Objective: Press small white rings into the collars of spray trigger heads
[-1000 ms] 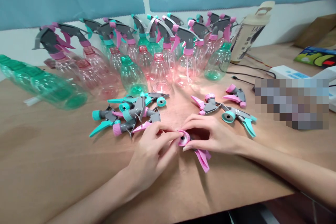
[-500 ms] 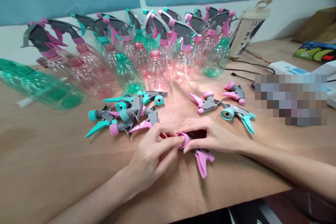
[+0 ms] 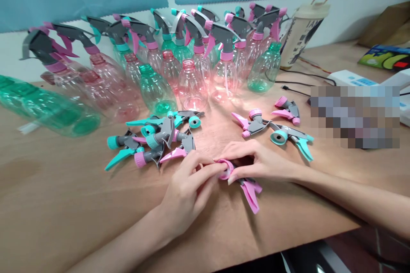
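Observation:
A grey and pink trigger spray head [image 3: 251, 196] is held low over the front of the table, its pink collar [image 3: 229, 169] facing left. My right hand [image 3: 256, 163] pinches it just behind the collar, thumb below and fingers above. Closed fingers of my left hand [image 3: 188, 183] meet the collar, with the index fingertip inside its opening. Whether a small part sits under that fingertip is hidden. Left of my hands lies a pile of loose teal and pink spray heads [image 3: 160, 134]. On the right rest a teal spray head [image 3: 290, 136] and two pink ones [image 3: 254, 123].
Clear pink bottles [image 3: 192, 87] and green bottles [image 3: 156, 91] stand in rows at the back, several topped with spray heads. Green bottles [image 3: 64, 113] lie at far left. A cream tumbler [image 3: 304, 30], black cables [image 3: 301, 88] and a white power strip [image 3: 352, 79] are at right.
My left index fingertip has shifted slightly within the collar. The spray head has turned a little, its pink trigger swinging slightly right. The camera view has moved slightly.

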The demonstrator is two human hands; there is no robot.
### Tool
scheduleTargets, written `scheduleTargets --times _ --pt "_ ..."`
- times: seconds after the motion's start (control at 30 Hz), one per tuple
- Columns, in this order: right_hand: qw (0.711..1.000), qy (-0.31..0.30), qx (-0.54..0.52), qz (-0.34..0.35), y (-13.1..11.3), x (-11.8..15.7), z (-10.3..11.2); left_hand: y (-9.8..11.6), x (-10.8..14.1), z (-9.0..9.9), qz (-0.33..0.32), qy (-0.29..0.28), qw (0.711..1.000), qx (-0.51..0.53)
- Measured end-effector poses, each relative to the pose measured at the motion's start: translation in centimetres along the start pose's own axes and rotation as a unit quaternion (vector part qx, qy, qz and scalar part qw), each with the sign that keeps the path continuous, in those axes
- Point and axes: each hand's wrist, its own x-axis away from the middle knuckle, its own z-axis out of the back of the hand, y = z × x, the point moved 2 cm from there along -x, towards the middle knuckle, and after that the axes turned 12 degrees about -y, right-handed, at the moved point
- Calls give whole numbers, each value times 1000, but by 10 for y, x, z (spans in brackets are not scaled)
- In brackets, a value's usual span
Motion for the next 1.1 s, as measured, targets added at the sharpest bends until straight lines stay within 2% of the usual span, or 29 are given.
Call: scheduleTargets --times 0.13,0.23,0.33,0.53,0.83,1.0,1.1 --pt "1000 0 -8 17 3 0 -1 0 -2 1 -22 2 1000 12" --pt "1000 -4 -3 8 5 -1 0 -2 -3 2 -32 3 999 -24" --pt "1000 -4 -4 1 5 -2 1 -4 -2 1 -7 19 998 -64" --pt "1000 2 -4 -5 3 -2 2 -3 0 -4 50 39 995 -79" --pt "1000 -5 -12 -5 2 -3 2 -1 -3 0 -14 20 999 -35" --pt "1000 -8 14 -13 1 -3 1 -3 -8 1 -6 9 996 -89" --pt "1000 -12 12 -8 -1 -3 0 -3 -7 0 9 24 996 -85"
